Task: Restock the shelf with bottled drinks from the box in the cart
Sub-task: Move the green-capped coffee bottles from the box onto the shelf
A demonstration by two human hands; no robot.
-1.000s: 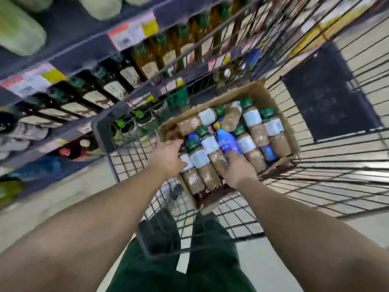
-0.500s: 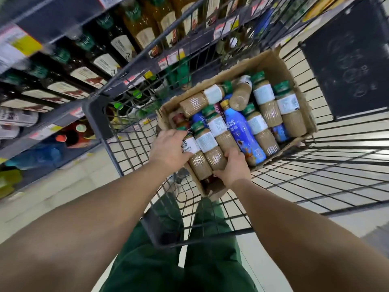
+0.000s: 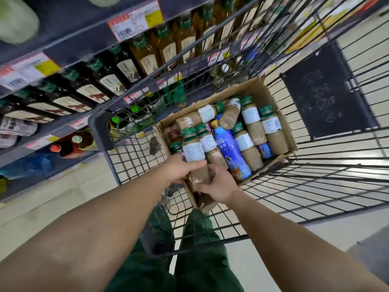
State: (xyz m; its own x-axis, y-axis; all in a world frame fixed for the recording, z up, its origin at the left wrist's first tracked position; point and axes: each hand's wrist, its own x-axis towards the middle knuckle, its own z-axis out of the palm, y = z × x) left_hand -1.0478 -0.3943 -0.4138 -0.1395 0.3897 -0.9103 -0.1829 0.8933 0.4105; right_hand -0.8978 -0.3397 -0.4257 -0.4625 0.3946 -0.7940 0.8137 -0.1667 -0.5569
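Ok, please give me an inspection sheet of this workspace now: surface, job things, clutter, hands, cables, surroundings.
Surface: black wire cart carrying an open brown cardboard box.
Job things: beige green-capped bottles lie in the box; one beige bottle is gripped.
Clutter: blue plastic bottle among them.
Hands: left hand grips the beige bottle; right hand holds its base.
Cables: nothing seen.
Surroundings: dark shelf of bottles, pale floor.

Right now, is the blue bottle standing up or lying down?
Lying down. The blue bottle rests on its side on the brown bottles in the box, its yellow cap pointing away from the person.
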